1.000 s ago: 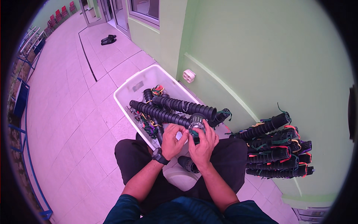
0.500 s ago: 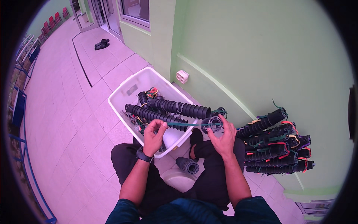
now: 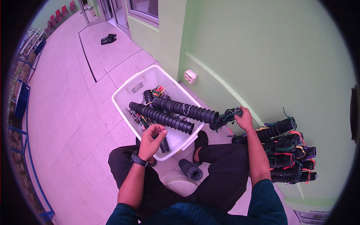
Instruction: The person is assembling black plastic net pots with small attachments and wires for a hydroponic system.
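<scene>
My right hand [image 3: 244,119] is closed round the slotted end of a short stack of black net pots [image 3: 224,119], with green strap hanging on it. This stack lies just past the right end of a long ribbed black stack [image 3: 187,109] that rests across a white tub [image 3: 120,98]. My left hand [image 3: 150,141] hovers over the tub's near edge, fingers curled in toward the thumb, with nothing visible in them. A second long ribbed stack [image 3: 161,118] slants inside the tub. Between my knees a loose black slotted pot [image 3: 191,170] lies tilted.
A pile of strapped black stacks [image 3: 287,161] lies against the green wall [image 3: 270,48] at right. A pale round object [image 3: 178,182] is under the loose pot. A white socket box [image 3: 190,76] is on the wall. Black sandals [image 3: 108,39] lie on the tiles.
My right hand has moved right and away from me with the black stack, toward the pile. The green strap stretched between my hands has left my left hand, which stays near its place.
</scene>
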Tool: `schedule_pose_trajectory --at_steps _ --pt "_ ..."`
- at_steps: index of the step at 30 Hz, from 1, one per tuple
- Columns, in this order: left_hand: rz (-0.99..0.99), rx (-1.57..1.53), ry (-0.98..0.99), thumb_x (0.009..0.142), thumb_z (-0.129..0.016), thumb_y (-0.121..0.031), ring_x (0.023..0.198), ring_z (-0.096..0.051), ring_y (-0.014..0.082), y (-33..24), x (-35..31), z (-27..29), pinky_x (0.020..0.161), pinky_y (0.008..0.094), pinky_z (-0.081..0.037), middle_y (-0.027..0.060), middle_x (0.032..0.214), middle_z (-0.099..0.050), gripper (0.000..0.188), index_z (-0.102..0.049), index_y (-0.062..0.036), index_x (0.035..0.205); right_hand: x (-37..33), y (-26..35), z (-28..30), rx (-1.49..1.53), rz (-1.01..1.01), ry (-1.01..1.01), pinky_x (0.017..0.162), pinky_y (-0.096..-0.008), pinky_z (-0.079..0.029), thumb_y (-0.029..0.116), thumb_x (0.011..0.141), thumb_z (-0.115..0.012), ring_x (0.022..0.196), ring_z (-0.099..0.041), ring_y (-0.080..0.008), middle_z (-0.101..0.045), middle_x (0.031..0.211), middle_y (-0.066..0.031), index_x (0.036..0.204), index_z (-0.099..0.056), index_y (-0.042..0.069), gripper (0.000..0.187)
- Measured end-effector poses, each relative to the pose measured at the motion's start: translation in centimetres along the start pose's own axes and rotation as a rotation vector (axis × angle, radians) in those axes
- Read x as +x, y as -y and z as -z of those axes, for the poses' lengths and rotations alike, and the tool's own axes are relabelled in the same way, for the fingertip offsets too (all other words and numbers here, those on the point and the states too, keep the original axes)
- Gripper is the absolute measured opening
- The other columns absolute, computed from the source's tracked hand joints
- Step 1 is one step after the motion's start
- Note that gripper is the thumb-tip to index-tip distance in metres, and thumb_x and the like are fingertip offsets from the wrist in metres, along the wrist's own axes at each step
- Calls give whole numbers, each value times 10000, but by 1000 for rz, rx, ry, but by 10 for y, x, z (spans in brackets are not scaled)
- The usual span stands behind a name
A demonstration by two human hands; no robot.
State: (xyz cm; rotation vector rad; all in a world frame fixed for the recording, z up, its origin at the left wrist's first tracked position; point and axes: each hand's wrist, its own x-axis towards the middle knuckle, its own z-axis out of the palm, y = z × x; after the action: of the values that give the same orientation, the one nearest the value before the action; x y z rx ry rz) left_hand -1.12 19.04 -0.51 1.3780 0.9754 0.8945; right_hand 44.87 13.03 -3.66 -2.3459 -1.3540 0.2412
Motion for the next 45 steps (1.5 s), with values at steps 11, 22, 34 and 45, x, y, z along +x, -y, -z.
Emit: schedule_pose_trajectory --at_steps 11,22,34,45 --pt "-47 -162 -176 959 -653 -142 904 -622 103 -55 69 77 876 264 -479 33 959 -672 186 -616 -15 1090 36 -32 -39 -158 -27 327 1063 -425 -439 208 793 -762 1216 -564 -383 -590 1257 -209 1395 -483 -29 705" --pt "-83 -211 -500 938 -671 -130 803 -597 71 -29 101 120 756 224 -490 23 892 -657 155 -631 -10 1028 -30 287 -175 307 730 475 782 -436 -509 125 864 -653 843 -647 -323 -674 875 -117 983 -689 64 139" --pt "-17 -313 -468 952 -661 -127 834 -600 92 -38 101 116 809 252 -489 26 903 -647 145 -630 -13 1036 -69 318 -403 -75 370 811 896 -475 -535 142 897 -592 984 -691 -348 -710 1032 -181 991 -735 71 186" --pt "-262 462 -114 849 -693 -63 921 -614 196 -7 106 114 862 328 -509 98 1079 -657 395 -593 -17 1228 -6 342 -186 907 215 911 737 -230 -490 178 936 -679 792 -586 -49 -666 863 11 972 -693 20 163"
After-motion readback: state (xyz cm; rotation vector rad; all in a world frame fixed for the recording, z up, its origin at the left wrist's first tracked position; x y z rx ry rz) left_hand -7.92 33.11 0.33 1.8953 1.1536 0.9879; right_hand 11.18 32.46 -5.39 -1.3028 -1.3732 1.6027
